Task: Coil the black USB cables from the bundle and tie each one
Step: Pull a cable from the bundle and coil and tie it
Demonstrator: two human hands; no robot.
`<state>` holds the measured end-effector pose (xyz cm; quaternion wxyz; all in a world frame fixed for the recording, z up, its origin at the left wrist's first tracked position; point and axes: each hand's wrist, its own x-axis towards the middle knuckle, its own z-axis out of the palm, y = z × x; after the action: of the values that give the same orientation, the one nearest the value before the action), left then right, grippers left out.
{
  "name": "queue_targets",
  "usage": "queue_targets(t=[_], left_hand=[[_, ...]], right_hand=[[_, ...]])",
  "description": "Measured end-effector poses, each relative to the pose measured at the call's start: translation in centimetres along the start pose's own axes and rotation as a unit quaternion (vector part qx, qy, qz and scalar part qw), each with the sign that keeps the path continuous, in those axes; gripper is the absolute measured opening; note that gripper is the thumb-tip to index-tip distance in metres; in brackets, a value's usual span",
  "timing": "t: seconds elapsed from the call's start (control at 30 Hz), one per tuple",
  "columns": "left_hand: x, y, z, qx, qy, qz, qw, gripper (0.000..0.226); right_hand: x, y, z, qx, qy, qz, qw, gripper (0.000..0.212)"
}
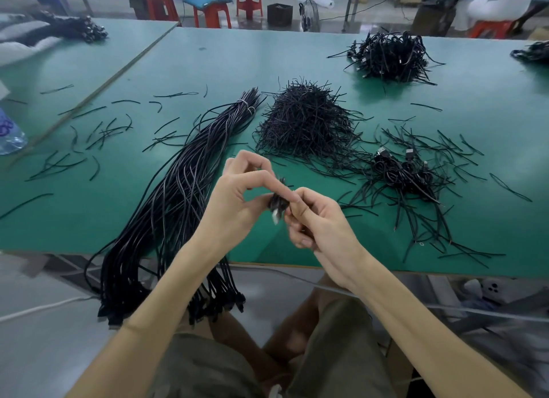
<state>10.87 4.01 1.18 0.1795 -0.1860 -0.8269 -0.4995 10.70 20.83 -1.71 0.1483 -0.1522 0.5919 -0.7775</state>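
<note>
- While my left hand (pixel 237 195) and right hand (pixel 315 219) pinch the coil (pixel 277 203) between them, its plug end looks blurred.
- Bundle (pixel 178 190) lies left of both hands; ties (pixel 306 124) beyond.

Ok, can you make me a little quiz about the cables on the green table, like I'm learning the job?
1. True or false: the long cable bundle lies wholly on the green table.
2. What do the left hand and right hand hold between them? A: a coiled cable. B: a water bottle. C: a stool.
3. Fill in: the pile of short black ties lies to the ____ of the bundle.

Key: 1 false, its near end hangs over the table edge. 2 A. 3 right.
</note>
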Motion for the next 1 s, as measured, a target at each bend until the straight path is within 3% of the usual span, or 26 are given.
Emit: queue_targets(t=[0.2, 0.4, 0.5, 0.7, 0.83, 1.0], left_hand=[[-0.3, 0.0, 0.3, -0.075, -0.030, -0.007, 0.997, 0.041], [-0.4, -0.9, -0.9, -0.268, -0.102, -0.176, 0.941, 0.030], [-0.4, -1.0, -0.8, -0.234, -0.112, -0.184, 0.948, 0.011], [-0.5, -1.2, 0.2, -0.240, -0.076, -0.243, 0.937, 0.033], [-0.7, -1.4, 0.0, -0.184, -0.124, -0.315, 0.923, 0.039], [-0.8, -1.5, -0.2, -0.174, -0.140, -0.218, 0.950, 0.034]], right_hand=[[-0.3, 0.4, 0.1, 0.068, -0.001, 0.051, 0.996, 0.026], [-0.1, 0.1, -0.6, -0.008, 0.022, 0.021, 0.999, 0.023], [-0.1, 0.2, -0.7, -0.057, 0.035, 0.002, 0.998, 0.024], [0.1, 0.7, -1.1, -0.114, 0.064, 0.000, 0.991, 0.025], [0.1, 0.9, -1.4, -0.145, 0.061, -0.006, 0.988, 0.027], [0.3, 1.0, -1.2, -0.143, 0.049, -0.005, 0.989, 0.026]])
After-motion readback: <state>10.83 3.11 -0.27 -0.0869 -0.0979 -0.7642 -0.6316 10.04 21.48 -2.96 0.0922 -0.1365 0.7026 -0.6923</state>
